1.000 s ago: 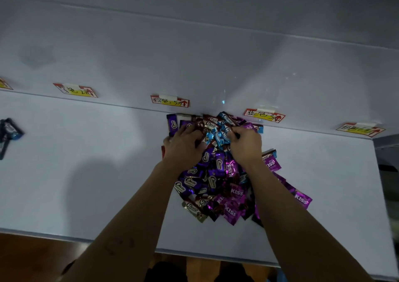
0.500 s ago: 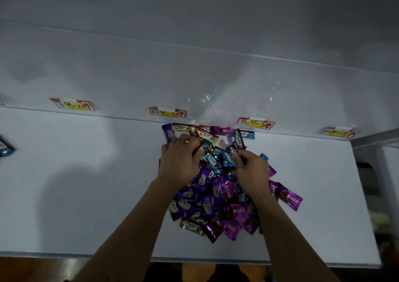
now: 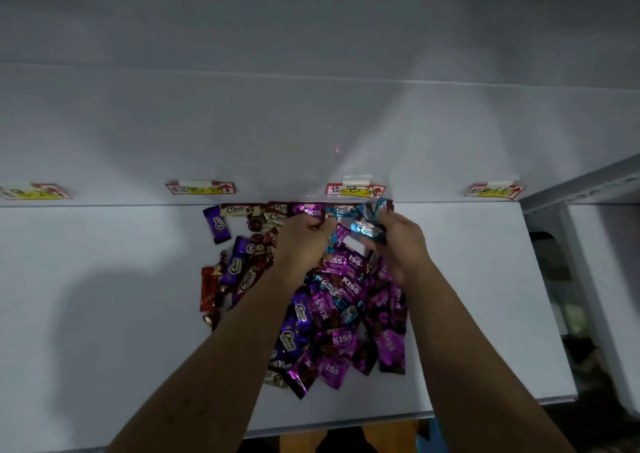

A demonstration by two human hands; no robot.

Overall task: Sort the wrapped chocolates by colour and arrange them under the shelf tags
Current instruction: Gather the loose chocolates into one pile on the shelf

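where the pile (image 3: 346, 314) meets the wall (image 3: 311, 140), right fingers (image 3: 391, 223) clutch blue chocolates (image 3: 363, 227).

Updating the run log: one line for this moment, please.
sorting | right hand grips blue chocolates | left hand on pile, grip unclear | pile mixed

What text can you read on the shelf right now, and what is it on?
"Choco": on the cream wrapper and purple wrappers.
"KISS": on the magenta wrappers.
Handwriting on the four shelf tags: too blurred to read.
Print on the blue wrappers in the right hand: too crumpled to read.
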